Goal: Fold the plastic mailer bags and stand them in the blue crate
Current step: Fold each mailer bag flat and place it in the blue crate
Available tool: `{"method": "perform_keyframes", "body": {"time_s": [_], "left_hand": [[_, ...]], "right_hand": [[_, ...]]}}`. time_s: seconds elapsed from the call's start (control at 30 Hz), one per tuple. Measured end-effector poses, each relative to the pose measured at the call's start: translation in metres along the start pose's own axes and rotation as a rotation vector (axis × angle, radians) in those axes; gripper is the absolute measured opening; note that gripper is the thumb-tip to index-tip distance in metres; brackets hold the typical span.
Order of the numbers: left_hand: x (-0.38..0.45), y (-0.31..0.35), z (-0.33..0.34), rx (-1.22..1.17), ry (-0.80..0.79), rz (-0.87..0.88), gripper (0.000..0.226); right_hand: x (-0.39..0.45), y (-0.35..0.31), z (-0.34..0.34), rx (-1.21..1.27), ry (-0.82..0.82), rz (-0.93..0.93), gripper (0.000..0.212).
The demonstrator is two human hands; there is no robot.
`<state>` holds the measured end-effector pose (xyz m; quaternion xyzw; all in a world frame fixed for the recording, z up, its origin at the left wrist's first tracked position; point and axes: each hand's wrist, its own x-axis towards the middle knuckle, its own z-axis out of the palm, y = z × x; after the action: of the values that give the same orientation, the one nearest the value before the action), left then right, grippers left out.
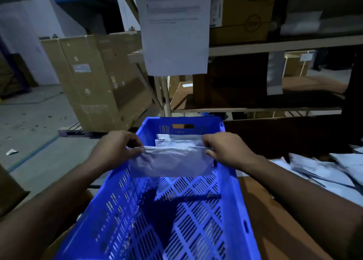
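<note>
Two hands, left (pixel 115 147) and right (pixel 225 149), pinching folded mailer (pixel 170 164) over blue crate (pixel 231 200)

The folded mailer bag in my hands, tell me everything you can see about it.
The folded mailer bag is a grey-white, slightly crinkled plastic rectangle, held upright and broadside to the camera inside the blue crate, toward its far end. The left hand pinches its top left corner, the right hand its top right. Its lower edge hangs above the slotted floor. Other folded bags stand just behind it against the far wall.
</note>
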<state>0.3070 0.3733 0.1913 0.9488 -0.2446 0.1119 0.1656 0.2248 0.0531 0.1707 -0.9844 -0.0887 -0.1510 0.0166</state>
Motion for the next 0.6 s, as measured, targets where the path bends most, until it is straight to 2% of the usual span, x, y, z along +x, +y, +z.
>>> {"method": "perform_keyframes", "body": {"time_s": [0.13, 0.27, 0.5, 0.6], "left_hand": [[0.039, -0.005, 0.036, 0.272, -0.178, 0.095, 0.015], [0.070, -0.001, 0.060, 0.399, -0.213, 0.126, 0.009], [0.115, -0.005, 0.094, 0.327, -0.236, 0.006, 0.002], [0.126, -0.006, 0.110, 0.345, -0.224, -0.012, 0.007]], "right_hand": [[0.024, 0.000, 0.017, -0.233, -0.159, -0.003, 0.012], [0.051, 0.003, 0.030, -0.374, -0.213, 0.007, 0.017], [0.085, 0.013, 0.052, -0.481, -0.272, 0.095, 0.016], [0.095, 0.015, 0.056, -0.460, -0.308, 0.111, 0.016]]}}
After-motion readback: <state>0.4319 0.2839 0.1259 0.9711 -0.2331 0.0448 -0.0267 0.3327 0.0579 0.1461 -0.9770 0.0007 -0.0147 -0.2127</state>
